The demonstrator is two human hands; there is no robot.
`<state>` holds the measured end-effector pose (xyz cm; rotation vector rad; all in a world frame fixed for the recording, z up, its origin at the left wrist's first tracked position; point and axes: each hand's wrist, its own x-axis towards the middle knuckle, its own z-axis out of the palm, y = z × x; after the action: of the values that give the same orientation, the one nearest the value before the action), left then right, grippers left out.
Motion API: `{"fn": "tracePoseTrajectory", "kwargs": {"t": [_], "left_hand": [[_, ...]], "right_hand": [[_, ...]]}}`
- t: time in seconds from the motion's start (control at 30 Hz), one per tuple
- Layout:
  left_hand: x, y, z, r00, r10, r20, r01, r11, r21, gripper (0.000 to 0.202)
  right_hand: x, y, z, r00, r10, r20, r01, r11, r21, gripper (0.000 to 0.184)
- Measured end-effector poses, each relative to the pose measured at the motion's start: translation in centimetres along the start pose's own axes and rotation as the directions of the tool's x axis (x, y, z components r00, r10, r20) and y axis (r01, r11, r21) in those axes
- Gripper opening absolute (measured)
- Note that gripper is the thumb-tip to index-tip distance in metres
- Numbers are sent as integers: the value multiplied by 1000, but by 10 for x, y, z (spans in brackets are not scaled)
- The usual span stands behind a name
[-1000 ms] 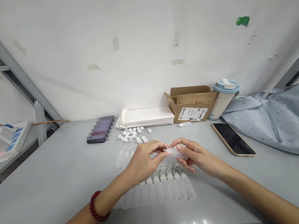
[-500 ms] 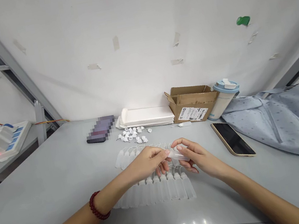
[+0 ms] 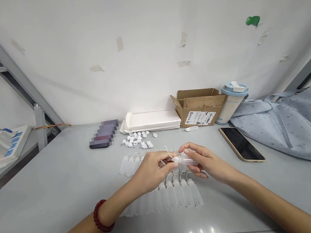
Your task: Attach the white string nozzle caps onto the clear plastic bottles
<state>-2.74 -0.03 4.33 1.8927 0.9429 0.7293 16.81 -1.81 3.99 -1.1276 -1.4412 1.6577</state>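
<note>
My right hand [image 3: 203,160] grips a small translucent plastic squeeze bottle [image 3: 188,160] by its body, tilted nearly flat above the table. On its neck sits a white cap [image 3: 176,159], pinched between the thumb and fingers of my left hand [image 3: 157,170]. A thin white strap rises from the cap. Below the hands lies a row of similar capped bottles [image 3: 171,197], side by side. A second row of bottles [image 3: 124,164] behind is partly covered by my left hand. Loose white nozzle caps [image 3: 135,139], some with thin tips, lie in a pile farther back.
At the back are a stack of white packets [image 3: 153,121], an open cardboard box [image 3: 201,103] and a blue-lidded tumbler [image 3: 231,104]. One small bottle [image 3: 191,128] lies before the box. Phones [image 3: 242,143] and a blue fabric bag [image 3: 283,131] rest right; a power strip [image 3: 8,147] is left.
My left fingers have shifted around the cap, and its strap now stands up in view. The bottle stays in my right hand at nearly the same spot.
</note>
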Motion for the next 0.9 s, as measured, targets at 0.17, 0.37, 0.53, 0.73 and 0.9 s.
{"fn": "tracePoseTrajectory", "kwargs": {"t": [0.17,0.37,0.53,0.73,0.9], "left_hand": [[-1,-6,3,969,247,-20,-236,943,236,26],[-4,-1,3,987,159,13,-159,975,157,25],[-2,4,2,994,82,66,-91,986,136,29],[-3,-6,5,944,317,87,-326,870,370,23],[-4,-13,5,884,440,158,-452,718,529,23]], "right_hand": [[1,2,-2,1000,26,12,-26,999,30,30],[0,0,1,1000,25,5,-26,999,41,30],[-1,-2,2,1000,25,-3,-24,999,35,32],[0,2,0,998,68,-7,-67,995,78,31],[3,5,1,992,128,-3,-127,987,101,31]]}}
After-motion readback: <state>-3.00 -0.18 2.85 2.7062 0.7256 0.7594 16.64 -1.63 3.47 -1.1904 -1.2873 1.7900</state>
